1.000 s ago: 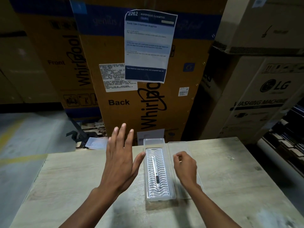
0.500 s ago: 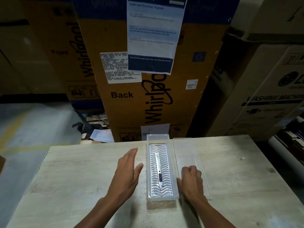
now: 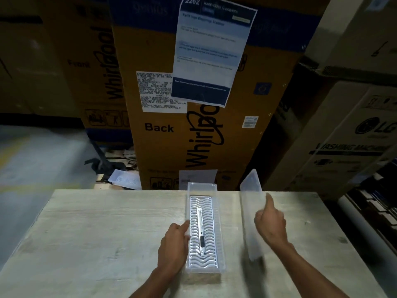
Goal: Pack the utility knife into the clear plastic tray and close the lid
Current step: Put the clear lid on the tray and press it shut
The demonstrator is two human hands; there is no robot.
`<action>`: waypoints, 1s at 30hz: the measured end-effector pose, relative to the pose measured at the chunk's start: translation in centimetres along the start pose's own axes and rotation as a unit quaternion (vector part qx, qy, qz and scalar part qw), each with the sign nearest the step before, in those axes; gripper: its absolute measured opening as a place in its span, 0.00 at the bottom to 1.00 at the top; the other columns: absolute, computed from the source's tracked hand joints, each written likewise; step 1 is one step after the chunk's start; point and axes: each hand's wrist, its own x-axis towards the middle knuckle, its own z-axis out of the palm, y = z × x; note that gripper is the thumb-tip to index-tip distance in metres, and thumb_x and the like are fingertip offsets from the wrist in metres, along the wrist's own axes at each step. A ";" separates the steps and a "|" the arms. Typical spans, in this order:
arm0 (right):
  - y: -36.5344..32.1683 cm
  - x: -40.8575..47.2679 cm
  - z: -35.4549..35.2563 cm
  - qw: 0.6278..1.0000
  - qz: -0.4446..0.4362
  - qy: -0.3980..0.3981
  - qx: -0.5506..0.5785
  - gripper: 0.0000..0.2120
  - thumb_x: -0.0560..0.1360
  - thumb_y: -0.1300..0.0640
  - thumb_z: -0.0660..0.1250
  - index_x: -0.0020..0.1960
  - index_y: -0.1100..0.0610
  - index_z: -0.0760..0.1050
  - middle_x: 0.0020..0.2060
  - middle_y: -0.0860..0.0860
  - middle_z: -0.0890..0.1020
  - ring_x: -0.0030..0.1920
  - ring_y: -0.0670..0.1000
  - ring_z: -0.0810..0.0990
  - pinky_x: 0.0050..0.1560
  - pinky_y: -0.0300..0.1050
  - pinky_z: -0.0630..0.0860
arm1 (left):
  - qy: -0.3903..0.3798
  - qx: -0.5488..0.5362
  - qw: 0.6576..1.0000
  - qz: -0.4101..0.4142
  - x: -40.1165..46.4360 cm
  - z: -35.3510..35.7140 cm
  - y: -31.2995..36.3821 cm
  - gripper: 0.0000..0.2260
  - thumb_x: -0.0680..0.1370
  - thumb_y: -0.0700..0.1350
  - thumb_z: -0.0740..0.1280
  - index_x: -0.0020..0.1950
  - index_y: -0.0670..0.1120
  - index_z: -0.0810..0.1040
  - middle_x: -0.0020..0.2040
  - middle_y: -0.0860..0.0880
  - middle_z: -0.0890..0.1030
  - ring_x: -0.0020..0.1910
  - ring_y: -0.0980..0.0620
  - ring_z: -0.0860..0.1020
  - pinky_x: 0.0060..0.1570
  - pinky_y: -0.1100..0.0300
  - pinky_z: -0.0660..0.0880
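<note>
The clear plastic tray (image 3: 219, 237) lies lengthwise on the wooden table (image 3: 96, 244), with a white wavy insert inside. The silver utility knife (image 3: 200, 230) rests along the middle of that insert. My left hand (image 3: 174, 246) presses against the tray's left wall, fingers curled, thumb along the rim. My right hand (image 3: 269, 224) holds the clear lid (image 3: 250, 203), which stands tilted on its long edge to the right of the tray, lifted off the table at its far end.
Tall Whirlpool cartons (image 3: 193, 125) stand right behind the table's far edge, one bearing a taped blue and white sheet (image 3: 210, 52). LG washing machine boxes (image 3: 354, 136) are at the right. Another tray piece (image 3: 125, 179) lies on the floor at the left.
The lid lay flat on the table under my right hand; now my right hand has raised it onto its edge. My left hand has moved in against the tray's left side.
</note>
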 end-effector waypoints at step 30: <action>-2.7 -4.3 6.2 0.952 0.024 -0.267 0.147 0.31 0.80 0.54 0.65 0.80 0.49 0.58 0.63 0.52 0.80 0.53 0.53 0.83 0.52 0.49 0.84 | 0.013 -0.224 0.973 -0.055 1.3 1.0 -0.5 0.18 0.81 0.39 0.66 0.67 0.55 0.79 0.39 0.59 0.82 0.34 0.60 0.83 0.29 0.74 0.72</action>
